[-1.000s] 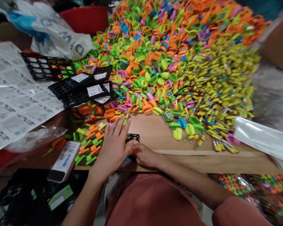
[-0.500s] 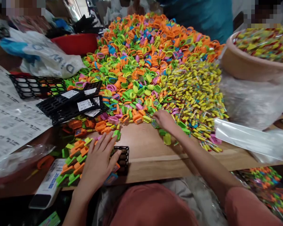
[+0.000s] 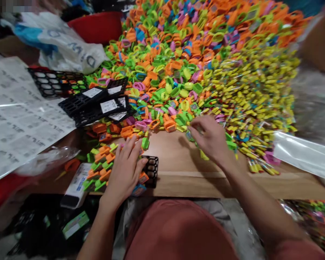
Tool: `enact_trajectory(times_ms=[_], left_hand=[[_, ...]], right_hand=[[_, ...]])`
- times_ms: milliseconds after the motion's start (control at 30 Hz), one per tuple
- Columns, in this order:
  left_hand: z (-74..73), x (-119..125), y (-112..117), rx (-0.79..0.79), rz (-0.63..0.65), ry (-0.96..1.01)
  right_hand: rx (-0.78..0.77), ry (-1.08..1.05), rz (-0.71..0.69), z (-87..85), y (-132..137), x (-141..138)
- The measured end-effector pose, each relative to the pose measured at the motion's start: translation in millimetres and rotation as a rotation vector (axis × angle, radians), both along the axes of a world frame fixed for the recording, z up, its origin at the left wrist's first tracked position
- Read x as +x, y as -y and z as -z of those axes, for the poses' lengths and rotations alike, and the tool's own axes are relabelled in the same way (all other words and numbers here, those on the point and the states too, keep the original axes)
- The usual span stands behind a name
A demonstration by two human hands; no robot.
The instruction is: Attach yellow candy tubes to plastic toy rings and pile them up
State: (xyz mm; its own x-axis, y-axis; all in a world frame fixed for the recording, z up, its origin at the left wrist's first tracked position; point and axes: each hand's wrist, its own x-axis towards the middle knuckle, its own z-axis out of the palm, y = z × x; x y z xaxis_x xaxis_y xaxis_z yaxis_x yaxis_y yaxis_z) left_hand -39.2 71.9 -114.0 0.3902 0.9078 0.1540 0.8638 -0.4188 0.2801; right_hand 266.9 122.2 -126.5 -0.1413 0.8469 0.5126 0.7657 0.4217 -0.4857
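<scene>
Mostly moulded plastic: glossy toy watches (image 3: 169, 68), looped w/ boxy faces, heaped in orange, green, pink & blue; next to them a dense pile of small yellow pieces (image 3: 249, 90), some w/ slim stems. Table (image 3: 176, 180) was pale wood-grain, & a shiny printed sheet (image 3: 18, 119) lay at far L. The grid tray (image 3: 152, 169), black plastic w/ rounded cells, sat near the table's front edge, partly under the L hand (image 3: 126, 164); bare cells showed at its R end, while orange & green pieces (image 3: 100, 166) stood in slanted rows L of that hand. L fingers lay slightly spread on top. R hand (image 3: 209, 139) was at the heap's near edge, fingers curled, thumb close in; couldn't tell if pinching anything. Vs. 1 s earlier, R hand had gone from the tray to the heap; L hand stayed.
</scene>
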Motion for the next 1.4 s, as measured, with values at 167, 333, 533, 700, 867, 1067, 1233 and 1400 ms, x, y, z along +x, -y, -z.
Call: enact_trajectory(times_ms=[167, 333, 533, 700, 867, 1067, 1233, 1400], left_hand=[[-2.3, 2, 0, -0.047, -0.043, 0.044], [-4.1, 1, 2, -0.068, -0.030, 0.071], [-4.4, 1, 2, -0.066, -0.034, 0.098], [-4.5, 1, 3, -0.078, -0.019, 0.082], [-3.5, 2, 3, -0.085, -0.030, 0.054], [-4.9, 4, 3, -0.117, -0.031, 0.039], [-8.2, 5, 4, -0.126, -0.035, 0.061], [-16.7, 13, 2, -0.199, -0.030, 0.047]], right_hand=[[-0.206, -0.148, -0.221, 59.9, 65, -23], [-0.330, 0.081, -0.193, 82.8, 71, -36], [-0.558, -0.400, -0.355, 68.2, 66, -84], [-0.546, -0.662, -0.536, 79.2, 56, -124], [-0.467, -0.571, -0.592, 88.3, 53, -124], [-0.470, -0.520, -0.595, 86.3, 54, -120], [-0.364, -0.360, -0.586, 99.9, 57, -124], [-0.322, -0.264, -0.649, 106.6, 58, -120]])
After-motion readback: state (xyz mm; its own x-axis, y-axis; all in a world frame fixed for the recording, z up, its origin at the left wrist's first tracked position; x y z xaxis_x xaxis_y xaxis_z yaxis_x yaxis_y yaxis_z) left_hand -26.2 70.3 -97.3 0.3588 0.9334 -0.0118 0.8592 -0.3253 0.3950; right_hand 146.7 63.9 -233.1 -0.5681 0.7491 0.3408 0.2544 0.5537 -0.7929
